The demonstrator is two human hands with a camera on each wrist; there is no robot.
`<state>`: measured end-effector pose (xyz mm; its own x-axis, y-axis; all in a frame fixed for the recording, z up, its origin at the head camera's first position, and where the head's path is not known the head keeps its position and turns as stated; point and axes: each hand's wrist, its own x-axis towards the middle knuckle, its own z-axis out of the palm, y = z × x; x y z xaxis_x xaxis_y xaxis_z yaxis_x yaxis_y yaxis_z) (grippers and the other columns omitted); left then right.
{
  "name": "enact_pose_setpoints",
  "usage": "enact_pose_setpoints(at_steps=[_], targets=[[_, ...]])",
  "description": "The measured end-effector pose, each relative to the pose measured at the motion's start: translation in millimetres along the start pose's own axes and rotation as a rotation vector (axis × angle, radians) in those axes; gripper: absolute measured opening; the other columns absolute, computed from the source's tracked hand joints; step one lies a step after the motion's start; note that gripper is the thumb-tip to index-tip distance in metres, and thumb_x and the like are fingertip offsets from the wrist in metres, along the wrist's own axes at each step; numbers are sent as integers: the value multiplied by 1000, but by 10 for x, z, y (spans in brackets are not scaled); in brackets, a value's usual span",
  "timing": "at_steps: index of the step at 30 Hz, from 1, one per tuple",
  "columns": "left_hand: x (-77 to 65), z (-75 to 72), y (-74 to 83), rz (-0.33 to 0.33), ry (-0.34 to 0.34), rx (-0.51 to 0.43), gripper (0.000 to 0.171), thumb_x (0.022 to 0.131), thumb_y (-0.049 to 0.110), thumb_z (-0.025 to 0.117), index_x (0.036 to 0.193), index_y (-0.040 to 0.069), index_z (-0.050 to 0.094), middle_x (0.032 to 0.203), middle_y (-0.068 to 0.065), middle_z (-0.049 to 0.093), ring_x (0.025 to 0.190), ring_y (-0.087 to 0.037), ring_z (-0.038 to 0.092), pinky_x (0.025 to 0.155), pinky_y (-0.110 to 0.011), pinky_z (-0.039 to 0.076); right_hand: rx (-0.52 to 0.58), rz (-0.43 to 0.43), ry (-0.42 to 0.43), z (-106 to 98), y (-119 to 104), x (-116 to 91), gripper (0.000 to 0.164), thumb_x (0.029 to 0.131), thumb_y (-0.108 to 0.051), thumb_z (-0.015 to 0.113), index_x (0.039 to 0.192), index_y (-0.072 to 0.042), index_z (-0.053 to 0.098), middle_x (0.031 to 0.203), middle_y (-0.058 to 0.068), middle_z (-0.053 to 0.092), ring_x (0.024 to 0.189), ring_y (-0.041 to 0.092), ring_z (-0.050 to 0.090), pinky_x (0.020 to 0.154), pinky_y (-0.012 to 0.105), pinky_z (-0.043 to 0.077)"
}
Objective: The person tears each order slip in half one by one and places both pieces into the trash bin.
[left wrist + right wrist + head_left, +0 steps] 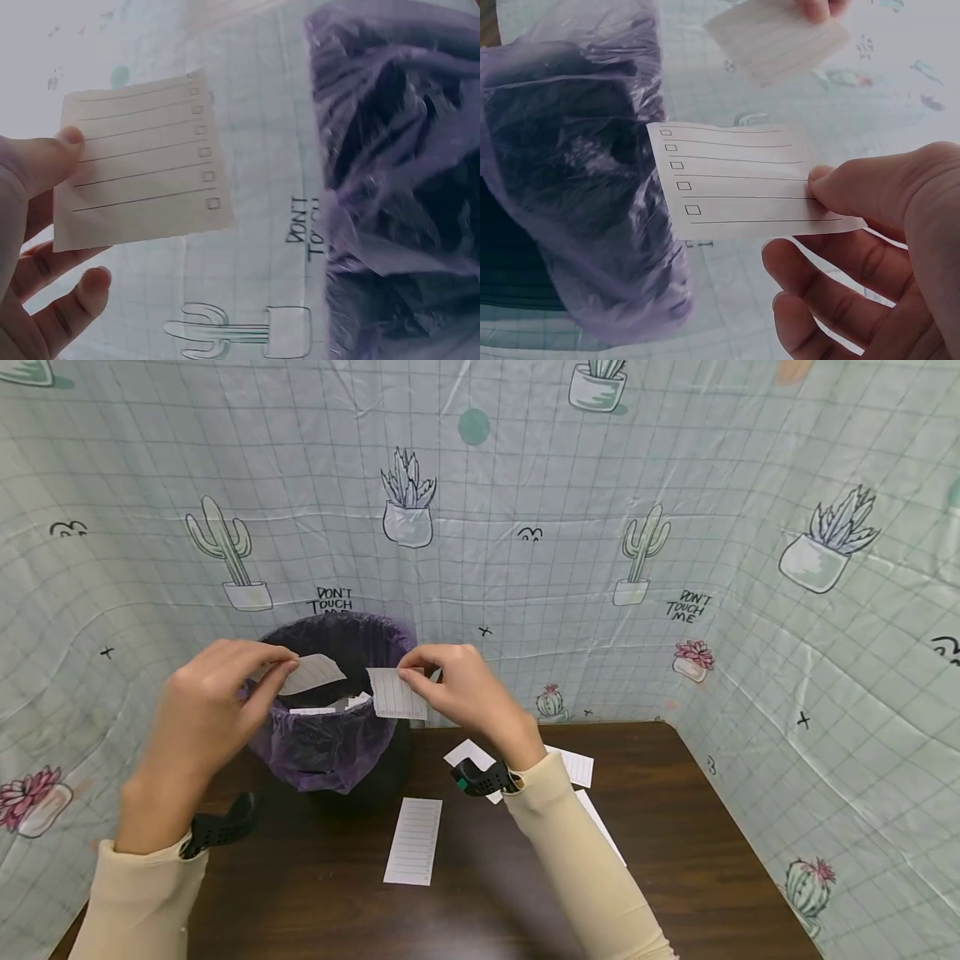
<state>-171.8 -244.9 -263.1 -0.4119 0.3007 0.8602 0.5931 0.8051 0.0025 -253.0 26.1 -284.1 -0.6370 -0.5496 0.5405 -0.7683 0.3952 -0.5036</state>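
My left hand [217,702] pinches a piece of lined paper [312,674] above the left side of a bin [330,752] lined with a purple bag. In the left wrist view this paper [142,165] has ruled lines, small checkboxes along one side and a rough lower edge. Between thumb and fingers, my right hand [468,685] holds a second piece of lined paper [397,693] at the bin's right rim. Checkboxes run down one side of that piece [739,180] too. White paper scraps [313,711] show inside the bin.
A long checklist slip [414,842] lies on the dark wooden table [510,877] in front of the bin. More white slips [577,768] are partly hidden beneath my right forearm. A cactus-print cloth [510,585] hangs behind and along both sides.
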Motion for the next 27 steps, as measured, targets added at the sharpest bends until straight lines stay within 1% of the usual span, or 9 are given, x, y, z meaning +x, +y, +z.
enact_pose_setpoints(at_steps=[5, 6, 10, 13, 14, 17, 22, 27], targets=[[-7, 39, -102, -26, 57, -5, 14, 84, 0, 81, 98, -1, 77, 88, -15, 76, 79, -32, 67, 72, -36, 45, -33, -44, -14, 8, -83, 131, 14, 101, -14, 66, 105, -6, 77, 99, 4, 77, 87, 12, 68, 77, 25, 56], [-12, 47, -125, -30, 58, 3, 14, 85, 0, 81, 98, -1, 77, 88, -15, 76, 79, -32, 67, 72, -37, 46, -35, -46, -20, 7, -103, 153, 14, 101, -13, 66, 105, -6, 77, 99, 4, 77, 87, 12, 67, 77, 26, 56], [-40, 82, -214, -66, 69, 3, 14, 84, 0, 81, 98, 0, 77, 88, -16, 76, 76, -33, 66, 70, -39, 44, -38, -50, -48, 8, -177, 246, 15, 102, -13, 65, 106, -7, 77, 98, 4, 76, 85, 11, 65, 77, 21, 53], [-64, 91, -255, -84, 68, 15, 14, 84, -1, 80, 98, -1, 77, 86, -17, 75, 69, -31, 63, 66, -39, 42, -45, -53, -70, 25, -216, 314, 15, 102, -13, 64, 106, -7, 77, 96, 2, 75, 82, 10, 63, 75, 17, 49], [-69, 89, -263, -89, 64, 23, 13, 85, -1, 80, 98, -1, 77, 85, -17, 75, 67, -31, 63, 65, -39, 42, -46, -56, -75, 29, -228, 333, 15, 102, -13, 64, 105, -7, 77, 96, 2, 75, 81, 10, 62, 75, 16, 48], [-78, 71, -274, -102, 25, 50, 13, 87, 2, 79, 100, -1, 77, 86, -17, 76, 66, -30, 65, 64, -41, 46, -51, -68, -81, 36, -260, 383, 15, 102, -13, 64, 105, -7, 77, 95, 3, 75, 78, 10, 61, 73, 16, 47], [-64, 65, -287, -146, -49, 61, 14, 90, 5, 78, 103, -1, 77, 91, -18, 77, 73, -35, 71, 66, -50, 52, -70, -65, -85, 24, -299, 445, 15, 102, -14, 63, 106, -7, 77, 93, 2, 74, 76, 10, 60, 72, 17, 47], [-56, 89, -315, -161, -71, 61, 14, 91, 7, 78, 103, 0, 77, 91, -19, 77, 73, -36, 71, 66, -51, 53, -89, -53, -103, 26, -302, 508, 16, 103, -15, 62, 107, -7, 76, 92, 2, 74, 77, 10, 60, 73, 17, 47]])
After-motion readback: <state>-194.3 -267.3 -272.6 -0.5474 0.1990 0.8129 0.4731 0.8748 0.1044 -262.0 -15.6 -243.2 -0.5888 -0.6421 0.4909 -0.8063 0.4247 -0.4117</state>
